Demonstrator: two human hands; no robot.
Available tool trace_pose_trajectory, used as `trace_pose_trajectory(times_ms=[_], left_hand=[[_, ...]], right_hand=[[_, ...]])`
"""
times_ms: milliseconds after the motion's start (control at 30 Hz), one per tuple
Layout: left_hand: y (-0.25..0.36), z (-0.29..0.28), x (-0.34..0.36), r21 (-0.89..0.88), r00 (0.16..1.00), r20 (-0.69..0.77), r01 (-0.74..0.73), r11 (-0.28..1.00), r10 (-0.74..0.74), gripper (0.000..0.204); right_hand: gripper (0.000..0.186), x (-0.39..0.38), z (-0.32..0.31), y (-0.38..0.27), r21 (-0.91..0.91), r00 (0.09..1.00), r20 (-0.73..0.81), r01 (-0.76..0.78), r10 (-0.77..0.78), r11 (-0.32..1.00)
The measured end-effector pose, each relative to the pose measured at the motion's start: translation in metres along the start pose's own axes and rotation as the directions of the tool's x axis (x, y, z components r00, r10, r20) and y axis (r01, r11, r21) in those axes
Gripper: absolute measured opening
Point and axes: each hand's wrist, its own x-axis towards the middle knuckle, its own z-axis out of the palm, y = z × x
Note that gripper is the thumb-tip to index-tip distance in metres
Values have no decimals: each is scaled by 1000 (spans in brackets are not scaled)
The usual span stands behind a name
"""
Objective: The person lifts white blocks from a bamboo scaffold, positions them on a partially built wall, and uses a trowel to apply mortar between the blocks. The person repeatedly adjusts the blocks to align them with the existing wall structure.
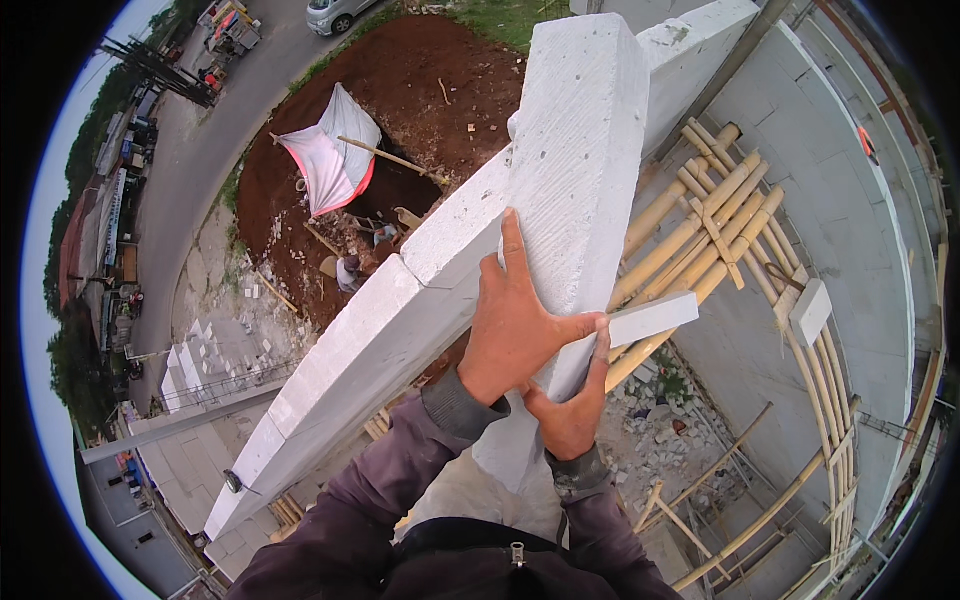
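Observation:
A long white lightweight concrete block (580,150) lies at a slant across the top of the block wall (345,325), its far end higher in the picture. My left hand (515,315) spans its near part, the index finger stretched along the left edge and the thumb across to the right edge. My right hand (572,412) grips the near end from the right, its thumb below and a finger pointing up near my left thumb. The palms and the undersides of the fingers are hidden. Just right of the fingertips shows a small white block piece (655,318).
Bamboo scaffolding (700,245) runs along the right, with another block (810,312) on it. Rubble (655,420) lies far below. Left of the wall, a person (348,272) is down by a dug pit under a white and pink sheet (335,150). A road (205,240) curves beyond.

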Motion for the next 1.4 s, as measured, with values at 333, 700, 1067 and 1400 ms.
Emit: trace_pose_trajectory(times_ms=[333,700,1067,1400], left_hand=[[-51,-190,67,348,987,-129,-47,936,97,122],[-198,-156,58,587,998,19,-56,808,55,120],[-233,-110,67,613,990,134,-113,782,38,117],[-223,-92,83,632,982,188,-114,766,-9,120]], right_hand=[[77,-2,54,32,151,933,330,96,-142,984],[58,-90,-86,248,-410,973,5,-207,229,888],[59,-142,-91,315,-530,916,-101,-380,388,758],[59,-172,-97,339,-469,864,-160,-493,478,733]])
